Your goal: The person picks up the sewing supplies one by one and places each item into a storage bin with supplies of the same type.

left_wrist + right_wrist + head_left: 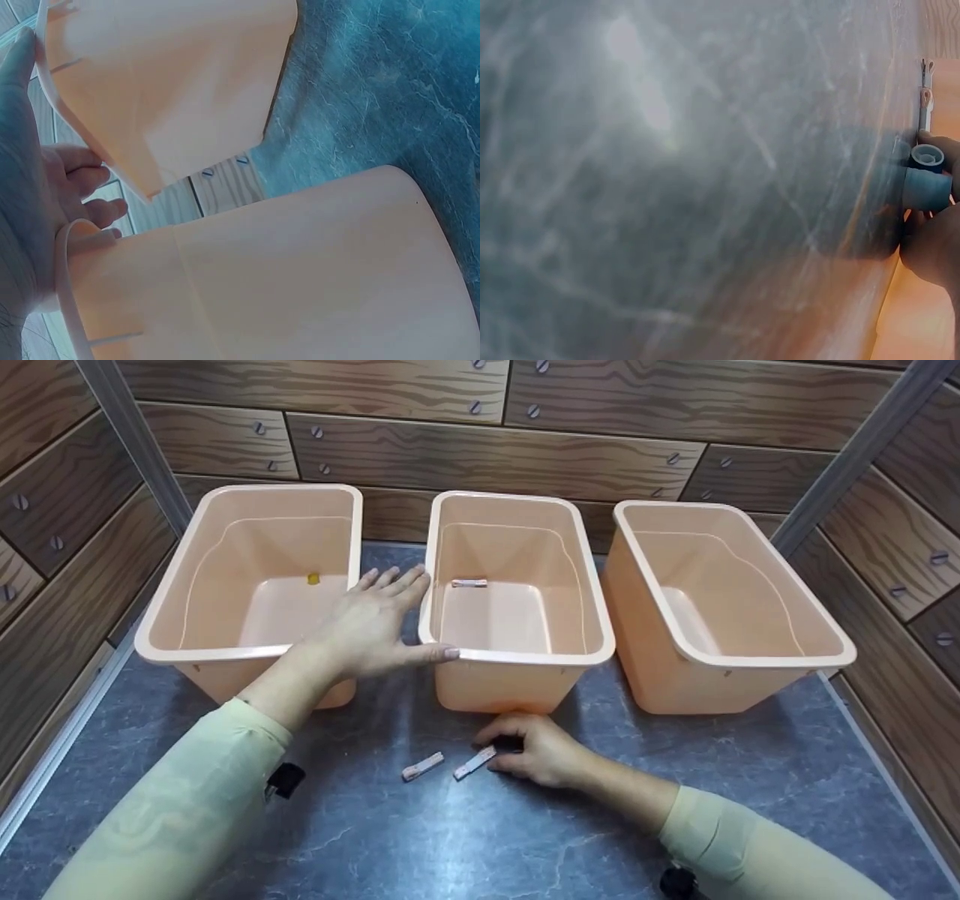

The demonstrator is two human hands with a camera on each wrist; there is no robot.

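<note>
My left hand (360, 630) is spread with its fingers straight over the gap between the left bin (247, 652) and the middle bin (525, 657). Its thumb rests on the middle bin's front rim, and its fingertips reach that bin's left rim. In front of the middle bin, my right hand (544, 750) curls thumb and fingers around small dark cap-like pieces (928, 189), partly hidden by the fingers. One small pinkish-white stick (475, 763) lies at its fingertips, and a similar stick (422, 766) lies farther left. Another such stick (469, 583) is inside the middle bin.
A small yellow piece (313, 578) lies in the left bin. The right bin (750, 660) stands angled beside the middle one. Wood-patterned walls (480, 450) enclose the dark marbled table (450, 847) at the back and sides.
</note>
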